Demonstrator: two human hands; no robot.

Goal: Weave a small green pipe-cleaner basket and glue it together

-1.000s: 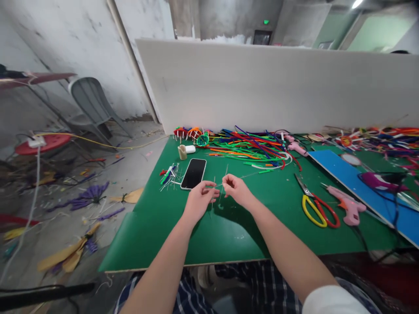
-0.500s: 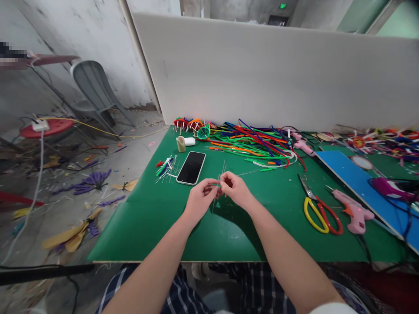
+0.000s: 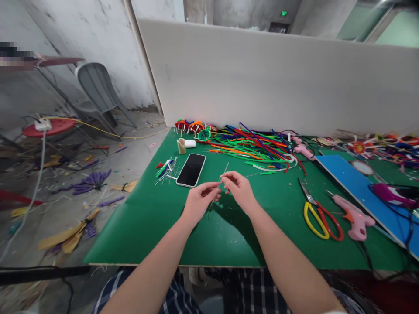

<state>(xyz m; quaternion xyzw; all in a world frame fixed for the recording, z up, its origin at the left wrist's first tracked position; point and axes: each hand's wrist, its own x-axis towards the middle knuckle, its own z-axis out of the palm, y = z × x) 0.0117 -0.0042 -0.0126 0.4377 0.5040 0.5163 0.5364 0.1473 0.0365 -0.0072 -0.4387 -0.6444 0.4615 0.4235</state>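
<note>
Both hands meet over the green tabletop around a few thin, bare metal wires (image 3: 226,168). My left hand (image 3: 200,199) is closed on them, thumb and fingers pinched, with their lower ends sticking out below. My right hand (image 3: 239,188) pinches the same wires a little higher, its fingertips close to the left ones. How the wires cross between the fingers is too fine to make out. Just beyond the left hand lies a phone (image 3: 191,170) with a dark screen. To its left is a small heap of wire pieces and coloured bits (image 3: 167,170).
Coloured fuzzy stems (image 3: 248,144) lie heaped along the white partition (image 3: 262,78). Scissors (image 3: 316,213) with yellow and red handles and a pink glue gun (image 3: 355,216) rest at the right, beside a blue board (image 3: 356,187). A beige holder (image 3: 181,146) stands at the back left.
The wires have tilted, their upper ends leaning further right. My right hand's fingers have opened out slightly from a tighter curl. The camera view has shifted a little.
</note>
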